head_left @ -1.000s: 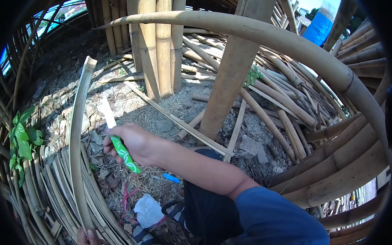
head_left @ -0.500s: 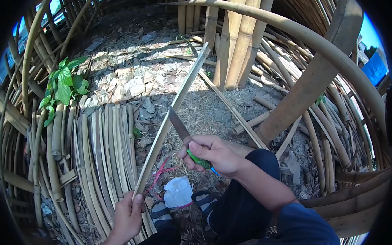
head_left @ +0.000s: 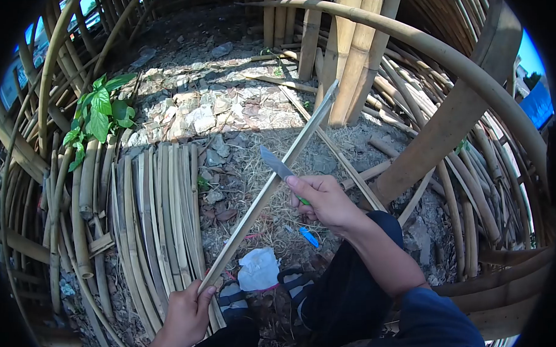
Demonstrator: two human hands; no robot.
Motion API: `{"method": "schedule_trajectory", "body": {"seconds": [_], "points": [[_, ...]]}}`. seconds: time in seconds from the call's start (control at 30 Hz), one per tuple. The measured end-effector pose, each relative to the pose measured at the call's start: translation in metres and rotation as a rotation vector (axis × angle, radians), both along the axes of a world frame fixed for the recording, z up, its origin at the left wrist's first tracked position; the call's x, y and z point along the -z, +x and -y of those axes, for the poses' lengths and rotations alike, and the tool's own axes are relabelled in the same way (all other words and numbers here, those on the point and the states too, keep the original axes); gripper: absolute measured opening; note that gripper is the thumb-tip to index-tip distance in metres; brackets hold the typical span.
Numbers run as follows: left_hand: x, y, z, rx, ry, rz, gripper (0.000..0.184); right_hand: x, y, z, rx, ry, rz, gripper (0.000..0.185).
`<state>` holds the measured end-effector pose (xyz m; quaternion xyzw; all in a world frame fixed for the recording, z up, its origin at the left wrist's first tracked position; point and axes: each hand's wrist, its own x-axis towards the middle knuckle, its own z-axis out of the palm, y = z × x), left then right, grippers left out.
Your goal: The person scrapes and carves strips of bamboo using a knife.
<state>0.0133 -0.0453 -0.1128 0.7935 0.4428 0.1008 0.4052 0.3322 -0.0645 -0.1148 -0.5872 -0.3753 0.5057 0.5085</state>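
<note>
My left hand (head_left: 186, 312) is closed round the near end of a long split bamboo strip (head_left: 246, 223), which slants up and away to the right. My right hand (head_left: 323, 202) grips a knife (head_left: 276, 162) by its green handle, mostly covered by the fingers. The blade points up and left and lies against or just over the strip's middle; actual contact is hard to make out.
Split bamboo strips (head_left: 160, 214) lie side by side at the left, below a leafy plant (head_left: 99, 112). A curved pole (head_left: 420, 44) arches overhead. A thick slanted post (head_left: 441, 125) stands at the right. A white cloth (head_left: 258, 269) and a blue object (head_left: 308, 237) lie near my feet.
My left hand has come into fuller view with the strip, which now leans further right. The knife has moved from beside the strip to it. The view has turned left.
</note>
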Motion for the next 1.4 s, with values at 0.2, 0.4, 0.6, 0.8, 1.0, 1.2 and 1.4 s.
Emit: {"method": "schedule_trajectory", "body": {"seconds": [0.2,0.4,0.6,0.8,1.0,1.2,1.4], "points": [[-0.003,0.004,0.0,-0.043,-0.101,-0.033,0.025,0.002,-0.037,0.008,-0.269,-0.041,0.028,0.041],[-0.005,0.0,-0.001,-0.012,-0.091,-0.035,0.026,0.001,-0.001,0.002,-0.05,-0.052,-0.004,0.04],[-0.01,0.002,-0.001,-0.018,-0.038,-0.08,0.028,0.004,-0.035,0.009,-0.296,-0.082,-0.035,0.042],[-0.022,0.002,0.0,-0.029,-0.003,-0.089,0.026,-0.007,-0.007,0.002,-0.144,-0.028,0.107,0.044],[-0.02,-0.002,-0.001,-0.008,0.056,-0.076,0.025,-0.012,-0.013,0.014,-0.263,-0.075,0.035,0.042],[-0.025,-0.003,0.001,-0.006,0.131,-0.08,0.023,-0.016,-0.013,0.011,-0.24,-0.002,0.099,0.043],[-0.024,-0.003,0.002,-0.006,0.205,-0.043,0.024,-0.02,-0.001,0.008,-0.218,-0.041,0.159,0.044]]}}
